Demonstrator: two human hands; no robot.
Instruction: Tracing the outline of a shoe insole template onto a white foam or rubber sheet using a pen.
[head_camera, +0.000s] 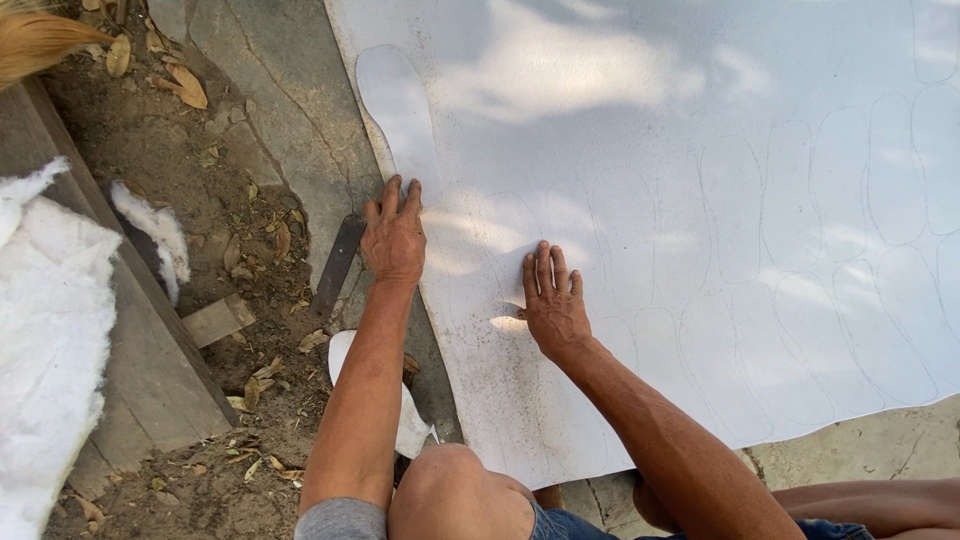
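A large white sheet (700, 150), marked with traced sole outlines, is spread over the concrete ground (290, 110). Both hands are laid flat on it, fingers extended, nothing being gripped. The left hand (394, 235) is pressed at the sheet's left edge, just below a cut-out sole shape (398, 105) lying at that edge. The right hand (552, 300) is set further in, well apart from the left. A dark flat strip (337, 265) lies just beside the left hand, on the ground.
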